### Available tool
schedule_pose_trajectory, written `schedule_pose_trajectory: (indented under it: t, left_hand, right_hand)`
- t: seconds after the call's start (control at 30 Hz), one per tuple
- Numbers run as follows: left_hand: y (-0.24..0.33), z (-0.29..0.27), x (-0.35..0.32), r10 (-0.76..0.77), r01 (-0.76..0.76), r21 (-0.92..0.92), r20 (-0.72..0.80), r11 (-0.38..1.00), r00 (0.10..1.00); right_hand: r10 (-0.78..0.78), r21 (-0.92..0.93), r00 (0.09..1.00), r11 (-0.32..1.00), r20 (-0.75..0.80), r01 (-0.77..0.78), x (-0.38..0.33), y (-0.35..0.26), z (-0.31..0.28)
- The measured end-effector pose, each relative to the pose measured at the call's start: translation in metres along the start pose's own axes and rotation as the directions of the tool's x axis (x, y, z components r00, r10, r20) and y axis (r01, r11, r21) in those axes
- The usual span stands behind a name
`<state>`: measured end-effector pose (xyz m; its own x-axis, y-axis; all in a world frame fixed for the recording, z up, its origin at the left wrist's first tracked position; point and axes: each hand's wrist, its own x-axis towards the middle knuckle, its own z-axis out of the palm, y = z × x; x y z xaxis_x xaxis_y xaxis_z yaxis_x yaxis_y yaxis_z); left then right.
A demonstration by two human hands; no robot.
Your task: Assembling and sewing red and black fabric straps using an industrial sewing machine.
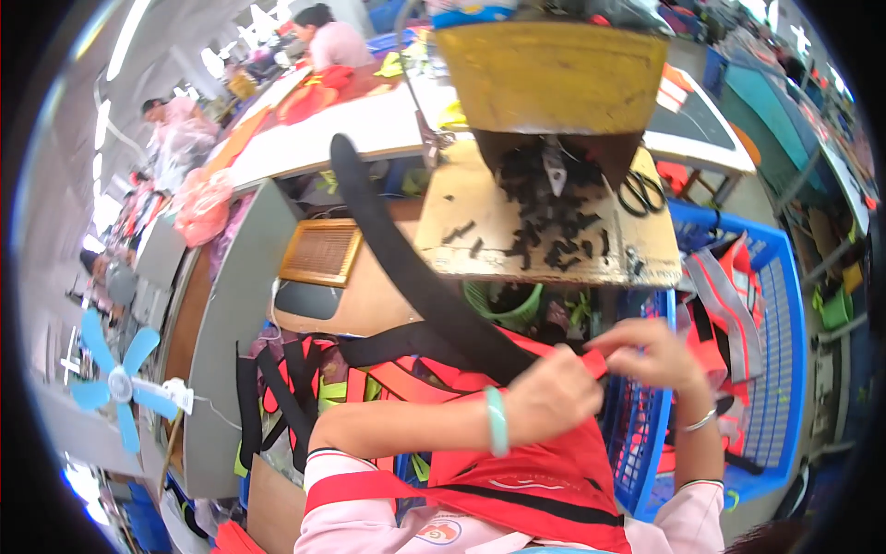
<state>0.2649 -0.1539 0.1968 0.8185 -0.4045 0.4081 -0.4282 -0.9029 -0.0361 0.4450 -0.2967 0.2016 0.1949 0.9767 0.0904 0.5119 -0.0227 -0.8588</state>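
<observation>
Holding a long black strap (406, 258) against a red vest (544, 462), the left hand (551, 397) is closed around both, and the right hand (651, 355) pinches the vest's edge just beside it. It looks like the strap is only partly joined on. More vests sit in the blue basket (784, 369) to the right. Above the hands is a worn wooden table (480, 231) with black scraps and scissors (641, 192). This is a busy workshop, with a blue fan (118, 380) far left.

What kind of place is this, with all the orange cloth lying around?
Most likely a garment workshop. The hands hold an orange vest with a black strap, scissors lie on a worn worktable, and a blue crate holds more vests.
</observation>
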Motion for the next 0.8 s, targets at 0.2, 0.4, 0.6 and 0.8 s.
schedule_pose_trajectory:
  t: [0.2,0.4,0.6,0.8]
  left_hand:
    - [0.057,0.056,-0.02,0.0,-0.145,0.34,0.393,0.929,0.92]
    - [0.014,0.007,-0.078,-0.248,0.065,-0.368,-0.476,0.927,0.844]
    - [0.033,0.082,-0.065,-0.448,0.247,-0.569,-0.243,0.784,0.861]
    - [0.019,0.062,-0.053,-0.555,0.399,-0.541,-0.157,0.74,0.817]
  right_hand:
    - [-0.119,-0.389,0.9,0.872,0.418,0.296,0.066,-0.078,0.067]
    - [-0.124,0.028,0.982,0.991,-0.146,0.129,0.008,-0.059,0.024]
    - [0.003,0.389,0.853,0.891,-0.522,0.235,-0.07,-0.02,0.032]
    - [0.356,0.398,0.755,0.907,-0.551,-0.138,-0.115,0.026,0.004]
